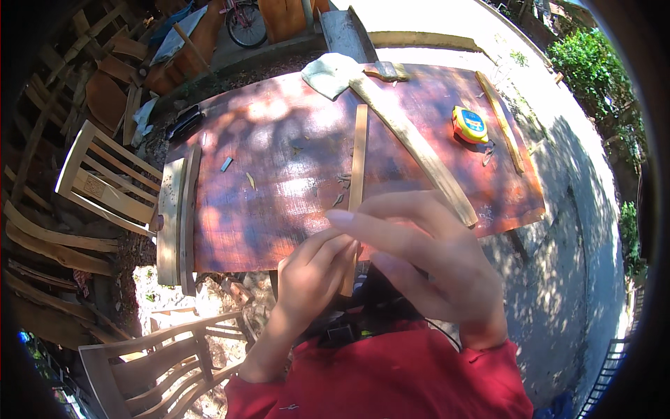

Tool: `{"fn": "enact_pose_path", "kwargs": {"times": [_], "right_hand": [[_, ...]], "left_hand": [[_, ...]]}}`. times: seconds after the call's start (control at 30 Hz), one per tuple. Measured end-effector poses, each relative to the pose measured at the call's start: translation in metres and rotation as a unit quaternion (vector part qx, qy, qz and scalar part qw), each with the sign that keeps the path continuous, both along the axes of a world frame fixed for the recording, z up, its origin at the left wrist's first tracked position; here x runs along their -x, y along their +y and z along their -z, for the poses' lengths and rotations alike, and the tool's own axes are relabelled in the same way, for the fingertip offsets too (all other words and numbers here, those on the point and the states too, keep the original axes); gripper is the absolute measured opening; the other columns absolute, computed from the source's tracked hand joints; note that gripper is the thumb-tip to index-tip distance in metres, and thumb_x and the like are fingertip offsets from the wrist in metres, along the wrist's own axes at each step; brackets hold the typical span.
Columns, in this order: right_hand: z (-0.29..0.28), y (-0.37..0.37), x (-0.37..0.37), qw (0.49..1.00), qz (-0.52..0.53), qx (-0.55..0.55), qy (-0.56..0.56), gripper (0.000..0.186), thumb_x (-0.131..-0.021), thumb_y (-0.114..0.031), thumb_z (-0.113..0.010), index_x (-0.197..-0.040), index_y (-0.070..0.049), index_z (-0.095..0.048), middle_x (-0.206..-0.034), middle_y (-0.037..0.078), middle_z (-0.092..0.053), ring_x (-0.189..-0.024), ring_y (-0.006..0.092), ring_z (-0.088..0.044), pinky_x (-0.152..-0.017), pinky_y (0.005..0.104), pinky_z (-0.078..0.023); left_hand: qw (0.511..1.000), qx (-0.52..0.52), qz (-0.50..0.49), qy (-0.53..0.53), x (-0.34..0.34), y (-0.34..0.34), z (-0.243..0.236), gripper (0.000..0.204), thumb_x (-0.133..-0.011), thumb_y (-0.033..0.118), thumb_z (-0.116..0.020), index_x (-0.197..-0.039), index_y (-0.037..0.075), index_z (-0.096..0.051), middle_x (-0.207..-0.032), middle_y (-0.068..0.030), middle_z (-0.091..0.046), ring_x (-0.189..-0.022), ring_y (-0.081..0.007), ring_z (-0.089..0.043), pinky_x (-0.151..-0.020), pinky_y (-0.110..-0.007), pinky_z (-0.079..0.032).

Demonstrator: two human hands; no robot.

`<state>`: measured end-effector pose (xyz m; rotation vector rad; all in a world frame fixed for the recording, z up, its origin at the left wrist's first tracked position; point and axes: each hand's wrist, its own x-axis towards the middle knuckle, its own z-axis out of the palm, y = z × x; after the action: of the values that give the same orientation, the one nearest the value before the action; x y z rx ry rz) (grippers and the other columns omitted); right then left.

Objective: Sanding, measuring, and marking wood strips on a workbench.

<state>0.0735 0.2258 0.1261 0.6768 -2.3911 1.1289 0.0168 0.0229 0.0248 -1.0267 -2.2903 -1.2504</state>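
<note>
A thin, narrow wooden strip [359, 150] lies lengthwise over the near edge of the reddish wooden table [258, 174], its near end reaching toward my body. My left hand [313, 269] is closed at this near part, fingers bent over the strip. Above and right of it is my right hand [433, 262], slightly blurred, with its index finger stretched left over the strip and the thumb apart below. I see nothing held in it. Right of the strip, a longer, wider board [415, 150] lies at a slant. A yellow and red tape measure [470, 126] rests farther right.
A pale cloth [329, 75] and a wooden block [385, 71] are at the far edge. Another strip [501, 122] lies along the right side. Two boards [171, 220] line the left edge. Wooden chairs [115, 178] and stacked timber [59, 237] stand left.
</note>
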Motion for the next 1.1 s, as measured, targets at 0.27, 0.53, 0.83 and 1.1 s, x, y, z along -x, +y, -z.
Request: {"fn": "enact_pose_path", "kwargs": {"times": [0.27,0.53,0.83,1.1], "right_hand": [[-0.038,-0.087,0.005,0.912,-0.226,0.291,0.179,0.054,-0.093,-0.018,-0.066,-0.143,-0.040,-0.070,-0.108,-0.001,-0.056,-0.078,0.0117,-0.057,-0.074,0.0314,-0.048],[0.033,-0.053,0.006,0.983,-0.065,-0.060,0.161,0.049,-0.097,-0.019,-0.067,-0.145,-0.013,-0.061,-0.117,0.006,-0.064,-0.093,0.0209,-0.066,-0.086,0.0362,-0.053],[0.081,-0.023,-0.020,0.981,0.175,-0.077,-0.036,0.034,-0.095,-0.017,-0.080,-0.127,-0.010,-0.070,-0.099,0.007,-0.070,-0.091,0.0254,-0.071,-0.080,0.0394,-0.057],[0.080,-0.025,-0.005,0.978,0.174,0.033,-0.108,0.022,-0.096,-0.015,-0.080,-0.115,-0.008,-0.074,-0.096,0.009,-0.072,-0.081,0.0254,-0.074,-0.069,0.0391,-0.059]], "left_hand": [[0.999,-0.005,-0.022,-0.028,0.003,0.005,0.005,0.018,-0.094,0.004,-0.083,-0.111,0.001,-0.077,-0.112,-0.0154,-0.079,-0.093,-0.0285,-0.080,-0.077,-0.037,-0.064],[0.997,0.023,-0.033,-0.072,-0.001,0.005,-0.004,0.028,-0.086,0.003,-0.083,-0.113,0.003,-0.079,-0.117,-0.0129,-0.078,-0.099,-0.0309,-0.078,-0.082,-0.040,-0.064],[0.997,0.001,-0.009,-0.074,0.001,-0.001,0.003,0.020,-0.092,0.007,-0.082,-0.112,0.005,-0.081,-0.117,-0.0102,-0.079,-0.100,-0.0259,-0.079,-0.085,-0.036,-0.064],[0.999,0.035,-0.004,0.026,0.006,-0.006,0.006,0.023,-0.091,0.015,-0.084,-0.114,0.010,-0.081,-0.121,-0.0068,-0.080,-0.118,-0.0274,-0.076,-0.111,-0.049,-0.054]]}}
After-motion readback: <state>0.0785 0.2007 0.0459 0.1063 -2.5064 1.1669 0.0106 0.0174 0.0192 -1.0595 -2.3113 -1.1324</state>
